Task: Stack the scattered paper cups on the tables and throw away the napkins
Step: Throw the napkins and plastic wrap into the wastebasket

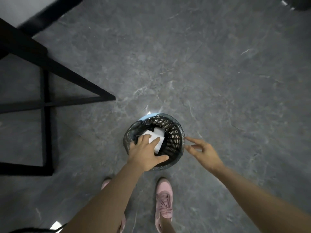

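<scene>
Both forearms reach down past pink shoes (pixel 164 201) toward the bin (pixel 176 132) on the floor. Over its mouth, the left hand (pixel 145 153) has its grip spread on the white napkins (pixel 155 137), likely pushing them in. Beside the rim, the right hand (pixel 204 151) hovers, fingers loosely spread and holding nothing.

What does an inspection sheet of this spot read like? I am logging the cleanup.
Surface: grey marbled floor.
Job's things: white napkins inside the black mesh wastebasket, which has a dark liner; no paper cups seen.
Clutter: nothing seen.
Hands: left hand over the basket's mouth, fingers on the napkins; right hand open beside the rim.
Cables: nothing seen.
Surroundings: black table frame at left; pink shoes below.
</scene>
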Available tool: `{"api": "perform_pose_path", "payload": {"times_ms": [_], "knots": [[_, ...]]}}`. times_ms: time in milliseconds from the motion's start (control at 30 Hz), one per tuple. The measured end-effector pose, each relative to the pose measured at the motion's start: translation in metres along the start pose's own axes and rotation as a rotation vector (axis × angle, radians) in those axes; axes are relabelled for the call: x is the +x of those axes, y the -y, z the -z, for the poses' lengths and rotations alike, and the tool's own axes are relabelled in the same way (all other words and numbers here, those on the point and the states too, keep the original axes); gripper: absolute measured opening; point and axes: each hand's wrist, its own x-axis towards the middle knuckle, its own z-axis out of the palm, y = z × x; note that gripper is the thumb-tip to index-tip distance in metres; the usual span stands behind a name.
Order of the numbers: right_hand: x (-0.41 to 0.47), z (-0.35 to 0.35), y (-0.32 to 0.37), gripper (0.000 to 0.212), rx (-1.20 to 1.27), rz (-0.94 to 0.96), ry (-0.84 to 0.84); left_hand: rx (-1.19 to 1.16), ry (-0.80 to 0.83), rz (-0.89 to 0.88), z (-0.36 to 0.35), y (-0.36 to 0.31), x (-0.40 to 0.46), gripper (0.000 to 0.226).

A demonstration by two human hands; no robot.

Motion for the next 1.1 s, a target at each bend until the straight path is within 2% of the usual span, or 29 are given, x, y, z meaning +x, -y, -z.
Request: {"api": "perform_pose_path", "payload": {"times_ms": [167,300,533,700,833,967,1100], "knots": [[-0.034,0.028,0.041,0.035,-0.032,0.060,0.019,-0.030,-0.106,-0.010,0.055,-0.017,-0.037,0.055],[-0.065,0.058,0.094,0.047,-0.079,0.165,0.021,-0.156,-0.242,-0.001,0.125,-0.035,-0.079,0.050],[-0.127,0.111,0.212,0.060,-0.299,0.510,-0.051,-0.272,-0.564,-0.003,0.232,-0.065,-0.176,0.051],[-0.176,0.125,0.304,0.061,-0.568,0.752,-0.085,-0.215,-0.758,0.042,0.284,-0.067,-0.257,0.050],[-0.221,0.106,0.373,0.062,-0.627,0.941,-0.083,-0.201,-0.909,0.130,0.308,-0.046,-0.330,0.050],[-0.257,0.045,0.421,0.070,-0.588,1.098,0.068,-0.249,-1.024,0.322,0.308,0.010,-0.398,0.050],[-0.276,-0.040,0.450,0.083,-0.800,1.112,0.080,-0.266,-1.012,0.560,0.299,0.077,-0.448,0.052]]}}
